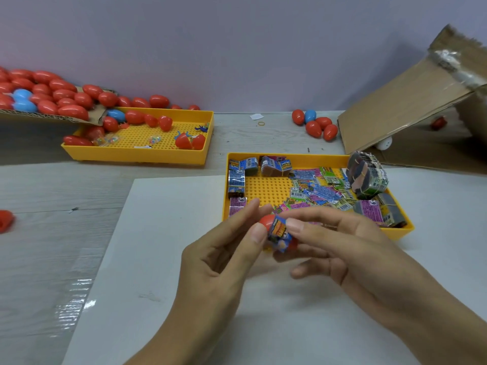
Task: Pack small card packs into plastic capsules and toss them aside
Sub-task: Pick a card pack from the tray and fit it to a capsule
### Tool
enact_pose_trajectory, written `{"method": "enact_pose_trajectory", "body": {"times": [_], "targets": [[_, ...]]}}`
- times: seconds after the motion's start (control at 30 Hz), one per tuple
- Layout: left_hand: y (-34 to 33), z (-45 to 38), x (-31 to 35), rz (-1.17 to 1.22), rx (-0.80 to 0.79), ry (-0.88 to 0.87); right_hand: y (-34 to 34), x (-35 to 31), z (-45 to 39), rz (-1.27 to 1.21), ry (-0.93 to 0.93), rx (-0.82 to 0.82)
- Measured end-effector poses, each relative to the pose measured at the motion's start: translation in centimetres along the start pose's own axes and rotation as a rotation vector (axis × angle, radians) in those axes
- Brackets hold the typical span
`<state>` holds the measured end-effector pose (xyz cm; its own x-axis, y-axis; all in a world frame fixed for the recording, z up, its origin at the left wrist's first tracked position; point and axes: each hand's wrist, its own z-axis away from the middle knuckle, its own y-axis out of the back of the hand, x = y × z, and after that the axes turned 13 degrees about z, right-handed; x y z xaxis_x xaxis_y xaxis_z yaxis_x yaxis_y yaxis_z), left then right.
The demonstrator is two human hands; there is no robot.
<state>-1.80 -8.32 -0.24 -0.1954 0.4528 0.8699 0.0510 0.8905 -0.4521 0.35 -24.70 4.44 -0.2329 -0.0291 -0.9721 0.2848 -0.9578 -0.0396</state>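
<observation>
Many closed red and blue capsules already lie in a heap on the cardboard flap [47, 115] left of and behind the card tray [319, 227], and 5 more sit in a cluster [315, 123] behind that tray, so packing looks well under way. Plenty is left: the card tray holds dozens of loose card packs [313, 192] plus several banded bundles, 1 big bundle [367, 176] at its right side. Left hand [218, 262] pinches a red capsule half [266, 222] between thumb and fingers, just in front of the card tray's near edge. Right hand [355, 248] pinches a blue card pack [280, 234], pressed against that half; I judge it is mid-insertion, capsule not yet closed. A second yellow tray [137, 154], left of and behind the card tray, holds more capsules, some of them open. Writing: a "6" on corner tags of some packs; other print too blurred to read, no brand legible.
</observation>
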Motion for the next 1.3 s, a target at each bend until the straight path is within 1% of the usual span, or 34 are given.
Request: {"method": "enact_pose_trajectory", "body": {"times": [0.07, 0.13, 0.2, 0.23, 0.3, 0.37, 0.43, 0.5, 0.6, 0.67, 0.77, 0.83, 0.9, 1.0, 1.07, 1.13, 1.17, 1.23, 1.27, 1.3], "targets": [[0.1, 0.0, 0.0, 0.022, 0.05, 0.008, 0.0, 0.4, 0.0, 0.135, 0.152, 0.128], [0.2, 0.0, 0.1, 0.008, 0.052, 0.022, -0.1, 0.8, 0.1, 0.344, 0.345, 0.226], [0.2, -0.1, 0.2, 0.004, 0.049, 0.033, -0.1, 1.3, 0.3, 0.575, 0.539, 0.252], [0.3, -0.1, 0.2, 0.006, 0.049, 0.031, -0.1, 1.6, 0.3, 0.675, 0.608, 0.257], [0.4, -0.2, 0.1, 0.014, 0.041, 0.018, -0.1, 1.9, 0.3, 0.837, 0.701, 0.268], [0.5, -0.2, 0.0, 0.025, 0.037, 0.008, -0.1, 1.8, 0.3, 0.911, 0.742, 0.272], [0.6, -0.2, 0.0, 0.033, 0.043, 0.001, -0.2, 1.8, 0.3, 0.914, 0.739, 0.271], [0.6, -0.2, 0.0, 0.039, 0.055, 0.003, -0.3, 1.7, 0.3, 0.849, 0.688, 0.284], [0.4, -0.2, 0.1, 0.063, 0.08, 0.039, -0.4, 1.3, 0.1, 0.526, 0.468, 0.294], [0.4, -0.3, 0.2, 0.074, 0.1, 0.065, -0.4, 1.0, -0.1, 0.378, 0.373, 0.269], [0.4, -0.3, 0.2, 0.062, 0.116, 0.075, -0.3, 0.7, -0.3, 0.29, 0.279, 0.248], [0.4, -0.3, 0.1, 0.05, 0.141, 0.07, -0.2, 0.6, -0.1, 0.279, 0.275, 0.267], [0.5, -0.2, 0.0, 0.047, 0.177, 0.06, 0.0, -0.1, 0.2, 0.341, 0.324, 0.349], [0.4, -0.5, -0.1, 0.035, 0.225, 0.063, 1.6, -2.0, 0.6, 0.54, 0.405, 0.517], [0.3, -0.7, -0.3, 0.019, 0.242, 0.092, 3.5, -4.7, 0.8, 0.696, 0.483, 0.616], [0.3, -0.6, -0.3, -0.022, 0.253, 0.128, 6.0, -7.9, 0.6, 0.778, 0.581, 0.7], [0.3, -0.7, -0.3, -0.025, 0.255, 0.151, 7.6, -9.9, 0.4, 0.812, 0.602, 0.77], [0.4, -0.9, -0.3, -0.03, 0.233, 0.208, 11.7, -14.1, -0.9, 0.892, 0.569, 0.961], [0.6, -1.0, -0.3, -0.028, 0.211, 0.238, 13.9, -16.1, -1.7, 0.944, 0.505, 1.028], [0.7, -1.2, -0.3, -0.023, 0.2, 0.266, 16.0, -17.8, -2.4, 0.991, 0.4, 1.069]]}}
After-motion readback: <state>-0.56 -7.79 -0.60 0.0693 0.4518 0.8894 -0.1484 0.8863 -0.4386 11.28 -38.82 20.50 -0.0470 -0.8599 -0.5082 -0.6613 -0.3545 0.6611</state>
